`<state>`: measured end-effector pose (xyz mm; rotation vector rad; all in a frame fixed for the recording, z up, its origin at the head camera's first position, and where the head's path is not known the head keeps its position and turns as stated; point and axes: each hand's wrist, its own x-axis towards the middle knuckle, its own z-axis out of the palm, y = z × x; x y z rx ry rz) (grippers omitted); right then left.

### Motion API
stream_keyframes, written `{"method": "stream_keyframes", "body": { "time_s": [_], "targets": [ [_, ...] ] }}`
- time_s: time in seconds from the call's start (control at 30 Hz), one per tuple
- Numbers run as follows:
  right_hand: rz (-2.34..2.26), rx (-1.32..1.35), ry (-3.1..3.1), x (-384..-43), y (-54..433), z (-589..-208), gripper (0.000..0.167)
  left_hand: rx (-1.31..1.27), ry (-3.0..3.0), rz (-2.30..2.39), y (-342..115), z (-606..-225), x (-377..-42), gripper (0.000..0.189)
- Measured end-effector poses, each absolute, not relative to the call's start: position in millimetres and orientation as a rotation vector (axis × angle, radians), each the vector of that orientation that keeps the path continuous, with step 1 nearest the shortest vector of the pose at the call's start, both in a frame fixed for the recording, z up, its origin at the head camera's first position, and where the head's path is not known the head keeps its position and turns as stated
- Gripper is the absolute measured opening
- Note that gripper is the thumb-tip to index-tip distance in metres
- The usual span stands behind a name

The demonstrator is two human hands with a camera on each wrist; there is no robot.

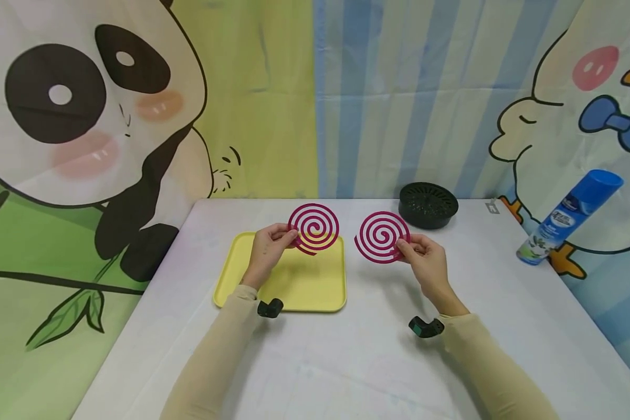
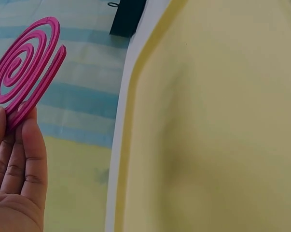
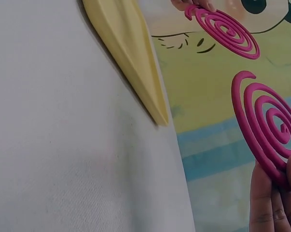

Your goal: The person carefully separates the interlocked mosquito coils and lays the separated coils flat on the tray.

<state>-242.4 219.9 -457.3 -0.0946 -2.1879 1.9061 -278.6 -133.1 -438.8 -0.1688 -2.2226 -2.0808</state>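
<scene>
My left hand (image 1: 270,248) pinches a magenta mosquito coil (image 1: 320,228) by its outer edge, thumb on the near face. The coil is held up over the right part of a yellow tray (image 1: 315,291). A second mosquito coil (image 1: 374,234) of the same colour is pinched in my right hand (image 1: 425,262), to the right of the tray. Both spirals face me with a gap between them. In the left wrist view, the left coil (image 2: 32,79) tilts up above the fingertips. The right wrist view shows the right coil (image 3: 254,116) close by, with the left one beyond it.
A round black slotted holder (image 1: 428,207) stands at the back of the white table (image 1: 336,361), behind my right hand. Toward the right edge is a blue spray can (image 1: 562,221). Printed curtains (image 1: 273,87) hang behind and beside the table.
</scene>
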Motion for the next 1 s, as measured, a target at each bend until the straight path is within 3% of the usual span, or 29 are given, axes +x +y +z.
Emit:
{"method": "stream_keyframes", "body": {
  "time_s": [1.0],
  "targets": [
    [1.952,-0.055,-2.353,-258,175,-455,0.041,0.0,-2.268,-2.003,-176,-448,-270,0.025]
  ]
}}
